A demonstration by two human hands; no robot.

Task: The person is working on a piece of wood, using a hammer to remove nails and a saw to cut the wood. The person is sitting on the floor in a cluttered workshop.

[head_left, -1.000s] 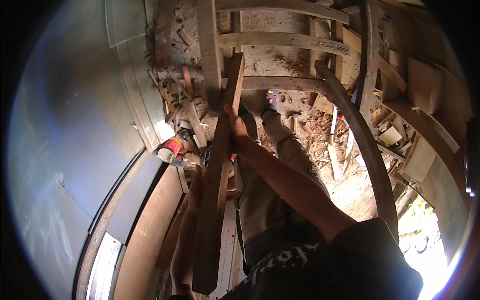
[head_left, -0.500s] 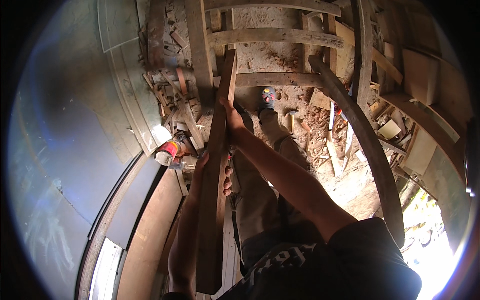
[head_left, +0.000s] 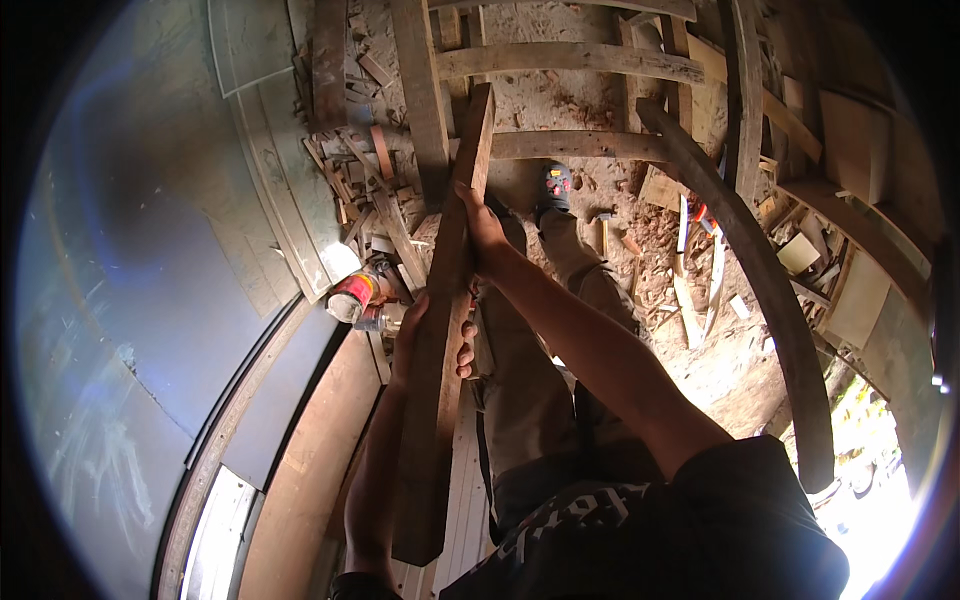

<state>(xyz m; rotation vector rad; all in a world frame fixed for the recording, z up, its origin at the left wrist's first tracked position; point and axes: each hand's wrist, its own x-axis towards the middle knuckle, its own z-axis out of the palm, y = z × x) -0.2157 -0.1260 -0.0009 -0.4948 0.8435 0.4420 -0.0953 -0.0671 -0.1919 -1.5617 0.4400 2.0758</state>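
A long, square-edged wooden beam (head_left: 440,370) runs lengthwise in front of my body, one end near my waist and the other beside a wooden frame. My left hand (head_left: 438,335) is wrapped around its middle from the left and below, with fingertips showing on the right side. Farther along, my right hand (head_left: 480,232) grips the beam from the right, thumb along its top. The far end of the beam overlaps a rail of the wooden frame (head_left: 570,60) in the picture; whether they touch I cannot tell.
A red power tool (head_left: 350,298) lies left of the beam among wood offcuts. A hammer (head_left: 604,225) rests on the dirt floor near my shoe (head_left: 555,185). One long curved timber (head_left: 750,270) arcs down the right side. Large grey panels (head_left: 140,330) line the left; scrap boards (head_left: 855,150) pile up right.
The view has shifted a little, so the surroundings sit slightly farther right. Both hands keep their hold on the beam, with little visible change in its position relative to me.
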